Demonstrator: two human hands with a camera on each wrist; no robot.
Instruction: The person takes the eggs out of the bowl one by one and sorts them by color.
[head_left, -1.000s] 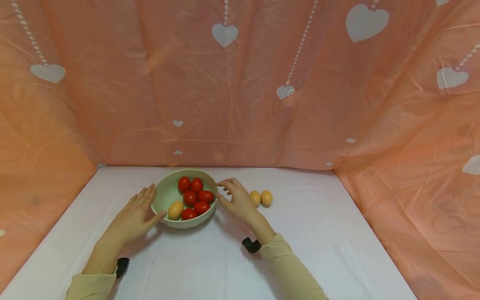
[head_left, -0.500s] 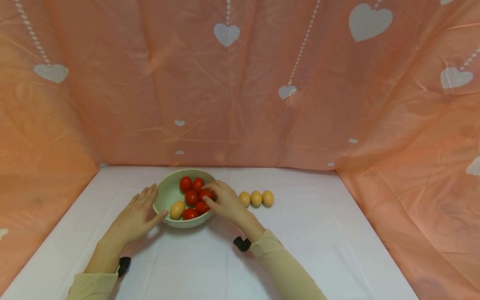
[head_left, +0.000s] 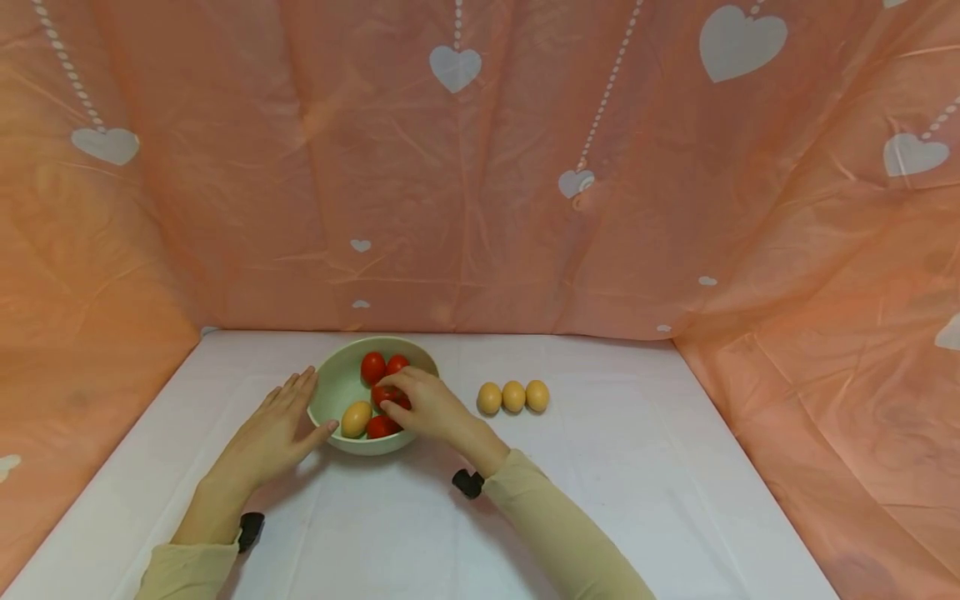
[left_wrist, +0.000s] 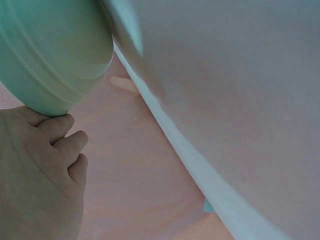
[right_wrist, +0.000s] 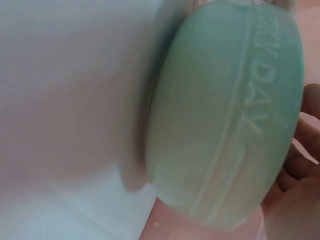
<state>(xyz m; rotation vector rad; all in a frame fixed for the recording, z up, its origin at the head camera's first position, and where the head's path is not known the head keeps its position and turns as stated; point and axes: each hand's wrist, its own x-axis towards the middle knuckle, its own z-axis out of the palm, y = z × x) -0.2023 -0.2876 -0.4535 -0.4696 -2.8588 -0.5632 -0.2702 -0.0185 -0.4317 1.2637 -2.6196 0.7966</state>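
Note:
A pale green bowl [head_left: 366, 447] holds several red egg-shaped pieces [head_left: 373, 367] and one yellow egg-shaped piece [head_left: 356, 419]. My left hand [head_left: 273, 437] rests against the bowl's left side, fingers extended and thumb at the front rim. In the left wrist view its fingertips touch the bowl's wall [left_wrist: 50, 55]. Over the right rim reaches my right hand [head_left: 429, 406], thumb and forefinger parted around a red piece [head_left: 386, 395] and partly covering others. The right wrist view shows the bowl's lettered outside [right_wrist: 215, 110], with the right hand [right_wrist: 295, 195] bent over its rim.
Three yellow egg-shaped pieces [head_left: 513, 397] lie in a row on the white tabletop [head_left: 600, 467], right of the bowl. An orange-pink sheet with white hearts [head_left: 495, 250] closes off the back and both sides of the table.
My right hand has moved left from beside the bowl's right rim to over the red pieces inside, uncovering the row of yellow pieces on the table. The left hand stays at the bowl.

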